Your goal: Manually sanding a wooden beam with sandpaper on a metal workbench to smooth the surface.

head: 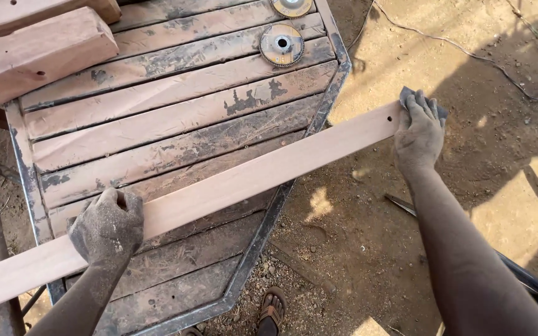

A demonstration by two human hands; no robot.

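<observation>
Bare, dust-coated working arms and hands
Left hand and right hand wear no gloves or sleeves; fine sawdust powders both forearms; a brown strapped sandal covers one foot.

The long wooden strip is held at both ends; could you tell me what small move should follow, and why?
Probably draw the right hand, with its grey abrasive pad, back along the wooden strip toward the left hand. The pad sits at the far end, the rest lies ahead, and the left hand pins the strip on the slatted table.
</observation>
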